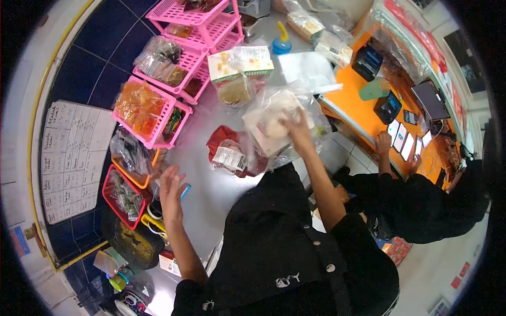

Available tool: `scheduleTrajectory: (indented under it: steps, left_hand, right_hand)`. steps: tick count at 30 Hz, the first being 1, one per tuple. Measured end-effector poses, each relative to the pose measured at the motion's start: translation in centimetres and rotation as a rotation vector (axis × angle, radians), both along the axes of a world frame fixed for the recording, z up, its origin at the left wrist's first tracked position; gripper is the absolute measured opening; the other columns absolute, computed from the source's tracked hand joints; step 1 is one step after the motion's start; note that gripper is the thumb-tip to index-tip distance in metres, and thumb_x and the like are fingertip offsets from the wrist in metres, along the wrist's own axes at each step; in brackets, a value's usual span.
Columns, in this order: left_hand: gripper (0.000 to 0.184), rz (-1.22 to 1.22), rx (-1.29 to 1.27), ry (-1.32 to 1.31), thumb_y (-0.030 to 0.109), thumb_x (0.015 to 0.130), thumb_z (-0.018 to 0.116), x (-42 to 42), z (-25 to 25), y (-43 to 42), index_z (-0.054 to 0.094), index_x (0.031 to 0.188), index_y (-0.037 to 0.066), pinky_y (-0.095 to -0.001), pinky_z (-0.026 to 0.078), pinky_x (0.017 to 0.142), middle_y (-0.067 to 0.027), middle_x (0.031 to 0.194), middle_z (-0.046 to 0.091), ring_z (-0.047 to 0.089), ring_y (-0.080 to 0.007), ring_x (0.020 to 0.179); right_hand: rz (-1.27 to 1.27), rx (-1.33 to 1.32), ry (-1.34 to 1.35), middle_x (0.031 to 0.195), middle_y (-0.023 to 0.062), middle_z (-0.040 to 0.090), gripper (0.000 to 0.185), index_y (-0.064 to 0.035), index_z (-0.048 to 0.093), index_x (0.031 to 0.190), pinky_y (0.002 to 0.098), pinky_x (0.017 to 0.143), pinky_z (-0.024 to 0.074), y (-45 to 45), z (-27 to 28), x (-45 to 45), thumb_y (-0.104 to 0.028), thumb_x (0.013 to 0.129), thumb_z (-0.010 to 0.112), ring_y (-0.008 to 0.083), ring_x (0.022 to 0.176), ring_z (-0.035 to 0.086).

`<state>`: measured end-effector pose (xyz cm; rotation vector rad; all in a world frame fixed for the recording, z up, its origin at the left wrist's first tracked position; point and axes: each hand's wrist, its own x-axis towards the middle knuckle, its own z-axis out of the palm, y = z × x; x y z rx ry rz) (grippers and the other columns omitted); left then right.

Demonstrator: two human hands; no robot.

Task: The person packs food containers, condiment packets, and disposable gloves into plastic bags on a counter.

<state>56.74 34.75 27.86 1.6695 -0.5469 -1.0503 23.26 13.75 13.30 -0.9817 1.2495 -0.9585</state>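
My left hand (173,197) is raised over the left side of the grey counter, fingers stretched out. A small bright blue object (185,191) shows beside its thumb; I cannot tell what it is. At the far side of the counter my right hand (298,130) lies over a pale, round-looking package (275,128) on whitish paper. Motion blurs its fingertips, so a grip cannot be made out. A clear plastic bag (318,126) spreads around the package. Just left of it lies a dark red bundle (217,138) with a white-labelled clear packet (229,157).
Pink stacked baskets (174,102) with bagged goods line the left, beside a red basket (112,196). Behind the package stand a printed box (240,62) and a blue squeeze bottle (282,45). Another person (421,205) works at the orange table (342,100) with several phones.
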Motion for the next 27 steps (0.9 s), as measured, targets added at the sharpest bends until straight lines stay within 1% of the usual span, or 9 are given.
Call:
scheduleTrajectory:
  steps: [2, 5, 10, 14, 16, 19, 21, 22, 27]
  left_hand:
    - [0.045, 0.001, 0.006, -0.016, 0.030, 0.097, 0.062, -1.0, -0.3, 0.3, 0.050, 0.136, 0.009, -0.0377, 0.044, 0.098, -0.0098, 0.140, 0.052, 0.057, -0.0223, 0.119]
    - [0.045, -0.280, -0.191, -0.381, 0.014, 0.092, 0.065, -5.6, -1.0, -3.6, 0.052, 0.134, 0.006, -0.0395, 0.047, 0.099, -0.0115, 0.137, 0.053, 0.057, -0.0227, 0.120]
    - [0.048, -0.735, -0.321, -1.068, 0.019, 0.081, 0.075, -16.7, -2.8, -10.3, 0.057, 0.123, 0.003, -0.0487, 0.047, 0.097, -0.0220, 0.127, 0.049, 0.054, -0.0414, 0.116]
    - [0.026, -0.725, -0.147, -0.938, 0.013, 0.082, 0.072, -16.0, -15.1, -12.3, 0.058, 0.100, 0.001, -0.0439, 0.048, 0.087, -0.0183, 0.100, 0.059, 0.061, -0.0336, 0.094]
    - [0.018, -0.519, -0.349, -0.700, 0.005, 0.082, 0.069, -14.6, -12.0, -13.2, 0.055, 0.092, 0.001, -0.0375, 0.048, 0.077, -0.0122, 0.085, 0.059, 0.060, -0.0244, 0.081]
    - [0.016, -0.364, -0.475, -0.591, -0.003, 0.082, 0.067, -13.3, -7.6, -14.5, 0.054, 0.090, 0.001, -0.0350, 0.047, 0.068, -0.0093, 0.087, 0.058, 0.057, -0.0222, 0.074]
    - [0.017, -0.218, -0.435, -0.196, -0.003, 0.085, 0.069, -12.7, -6.4, -15.6, 0.055, 0.089, 0.003, -0.0269, 0.045, 0.067, -0.0033, 0.087, 0.058, 0.053, -0.0104, 0.073]
    - [0.017, -0.185, -0.491, -0.135, -0.003, 0.087, 0.070, -12.8, -5.9, -15.9, 0.055, 0.089, 0.005, -0.0205, 0.042, 0.066, 0.0015, 0.086, 0.058, 0.050, -0.0035, 0.074]
    - [0.021, -0.172, -0.539, -0.164, -0.005, 0.086, 0.071, -13.6, -3.6, -16.8, 0.053, 0.088, 0.006, -0.0202, 0.042, 0.070, 0.0006, 0.084, 0.056, 0.051, -0.0046, 0.076]
  right_hand:
    - [-0.184, 0.066, -0.001, 0.126, 0.0230, 0.056, 0.095, 0.0058, 0.028, 0.147, 0.0339, 0.088, 0.0502, -1.8, 2.3, -0.3, -0.026, 0.076, 0.084, 0.0238, 0.113, 0.058]
    - [-0.205, 0.140, 0.107, 0.121, 0.0229, 0.058, 0.090, 0.0067, 0.033, 0.141, 0.0325, 0.081, 0.0503, -3.1, 0.2, -1.4, -0.029, 0.076, 0.083, 0.0230, 0.107, 0.058]
    - [0.101, 0.302, -0.090, 0.129, 0.0159, 0.059, 0.079, 0.0055, 0.045, 0.140, 0.0332, 0.099, 0.0429, -0.3, 0.6, -1.3, -0.031, 0.080, 0.080, 0.0241, 0.114, 0.057]
    - [0.260, 0.086, 0.028, 0.150, 0.0209, 0.045, 0.094, 0.0014, 0.030, 0.154, 0.0352, 0.114, 0.0328, -1.2, 0.2, -2.9, -0.029, 0.080, 0.079, 0.0263, 0.140, 0.041]
    - [0.162, -0.072, 0.357, 0.155, 0.0219, 0.038, 0.099, -0.0014, 0.023, 0.156, 0.0366, 0.114, 0.0322, -2.6, -0.8, -4.8, -0.026, 0.079, 0.080, 0.0271, 0.142, 0.038]
    - [0.100, -0.116, 0.310, 0.156, 0.0210, 0.036, 0.098, -0.0080, 0.015, 0.160, 0.0366, 0.113, 0.0335, -4.8, 1.3, -5.7, -0.017, 0.083, 0.076, 0.0284, 0.141, 0.038]
    - [0.150, -0.219, 0.281, 0.155, 0.0201, 0.038, 0.103, -0.0109, 0.013, 0.160, 0.0377, 0.112, 0.0357, -6.8, 0.7, -6.7, -0.014, 0.081, 0.079, 0.0281, 0.140, 0.039]
    - [0.210, -0.179, 0.188, 0.150, 0.0165, 0.045, 0.090, -0.0092, 0.030, 0.153, 0.0363, 0.105, 0.0428, -7.0, 1.2, -7.3, -0.014, 0.080, 0.081, 0.0257, 0.131, 0.049]
    - [0.464, -0.219, 0.239, 0.122, 0.0054, 0.063, 0.053, -0.0056, 0.059, 0.126, 0.0324, 0.090, 0.0516, -4.7, 2.1, -6.6, -0.011, 0.077, 0.080, 0.0163, 0.109, 0.060]
